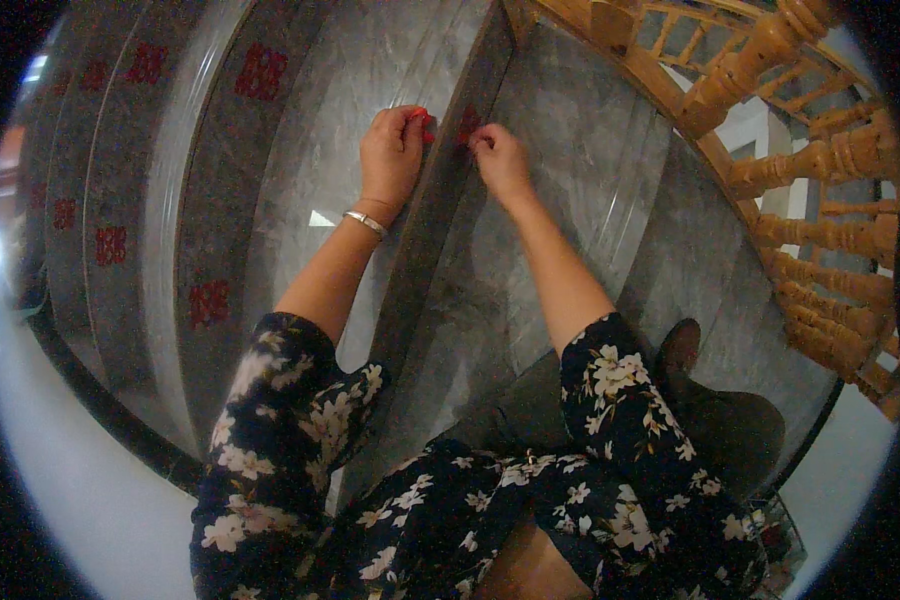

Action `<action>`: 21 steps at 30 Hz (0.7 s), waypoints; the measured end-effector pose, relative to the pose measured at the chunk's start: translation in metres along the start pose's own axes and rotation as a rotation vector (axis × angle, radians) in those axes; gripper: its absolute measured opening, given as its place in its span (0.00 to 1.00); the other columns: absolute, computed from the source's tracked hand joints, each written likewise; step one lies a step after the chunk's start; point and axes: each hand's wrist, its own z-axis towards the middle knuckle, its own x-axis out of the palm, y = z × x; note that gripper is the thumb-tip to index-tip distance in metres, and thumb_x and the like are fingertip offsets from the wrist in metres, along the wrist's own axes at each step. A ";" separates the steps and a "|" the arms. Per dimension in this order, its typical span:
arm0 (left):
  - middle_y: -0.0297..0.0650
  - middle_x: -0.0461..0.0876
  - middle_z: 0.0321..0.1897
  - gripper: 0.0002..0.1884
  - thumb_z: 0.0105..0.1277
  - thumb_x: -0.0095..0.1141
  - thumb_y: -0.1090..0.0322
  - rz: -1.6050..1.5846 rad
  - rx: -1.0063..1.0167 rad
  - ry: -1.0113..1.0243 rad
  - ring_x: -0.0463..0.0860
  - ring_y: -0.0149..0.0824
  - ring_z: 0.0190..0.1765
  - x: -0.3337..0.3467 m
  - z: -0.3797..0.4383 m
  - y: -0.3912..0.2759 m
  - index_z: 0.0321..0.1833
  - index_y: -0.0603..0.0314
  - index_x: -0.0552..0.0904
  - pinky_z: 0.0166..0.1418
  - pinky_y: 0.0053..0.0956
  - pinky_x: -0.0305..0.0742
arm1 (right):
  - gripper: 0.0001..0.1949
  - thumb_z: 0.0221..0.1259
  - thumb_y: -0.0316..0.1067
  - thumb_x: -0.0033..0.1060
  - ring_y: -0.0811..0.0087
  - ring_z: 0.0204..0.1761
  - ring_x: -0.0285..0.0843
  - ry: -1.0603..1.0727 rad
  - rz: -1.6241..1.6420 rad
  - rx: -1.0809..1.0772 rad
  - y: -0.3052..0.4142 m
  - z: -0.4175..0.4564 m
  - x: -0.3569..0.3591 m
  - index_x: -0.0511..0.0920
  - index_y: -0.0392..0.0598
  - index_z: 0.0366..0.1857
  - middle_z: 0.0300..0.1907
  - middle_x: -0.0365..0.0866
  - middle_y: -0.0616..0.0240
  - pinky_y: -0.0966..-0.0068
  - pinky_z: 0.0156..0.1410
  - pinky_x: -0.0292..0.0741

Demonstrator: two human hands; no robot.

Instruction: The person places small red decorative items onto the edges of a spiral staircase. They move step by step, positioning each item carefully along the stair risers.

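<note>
My left hand [391, 159] is above a grey stone-look stair tread [345, 120], with thumb and fingers pinched on a small bright red piece [428, 126]. A silver bracelet [366, 223] circles that wrist. Just across the step's edge, my right hand [504, 163] has its fingertips closed at a red cut-out [471, 118] against the stair riser [450, 176]. Red shows right at those fingertips, in shadow. Whether the two red bits are one piece cannot be told, since the step edge and fingers cover part of them.
Higher risers on the left bear red double-happiness cut-outs [262, 71] in two rows. Turned wooden balusters [817, 169] line the right side. A white wall [105, 450] with dark skirting [120, 405] borders the lower left. My shoe [679, 345] rests on a lower step.
</note>
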 end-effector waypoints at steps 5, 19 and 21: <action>0.45 0.75 0.27 0.05 0.56 0.49 0.70 -0.059 -0.043 0.017 0.78 0.39 0.26 0.002 -0.002 0.002 0.31 0.64 0.76 0.32 0.27 0.71 | 0.08 0.49 0.35 0.51 0.58 0.31 0.74 0.030 0.042 0.005 -0.006 0.003 -0.005 0.75 0.43 0.29 0.27 0.77 0.56 0.68 0.37 0.70; 0.44 0.75 0.27 0.05 0.57 0.48 0.70 -0.018 -0.001 0.001 0.78 0.36 0.26 -0.007 -0.003 -0.005 0.31 0.63 0.76 0.32 0.27 0.71 | 0.09 0.52 0.35 0.51 0.68 0.30 0.74 0.123 0.235 0.099 -0.007 0.001 -0.022 0.75 0.43 0.32 0.27 0.78 0.60 0.73 0.36 0.70; 0.44 0.75 0.27 0.05 0.57 0.48 0.70 -0.014 0.013 -0.003 0.78 0.36 0.26 -0.006 -0.001 -0.008 0.31 0.63 0.76 0.31 0.26 0.72 | 0.09 0.51 0.35 0.50 0.67 0.32 0.74 0.068 0.298 0.134 -0.010 0.006 -0.019 0.75 0.42 0.32 0.29 0.78 0.59 0.73 0.37 0.70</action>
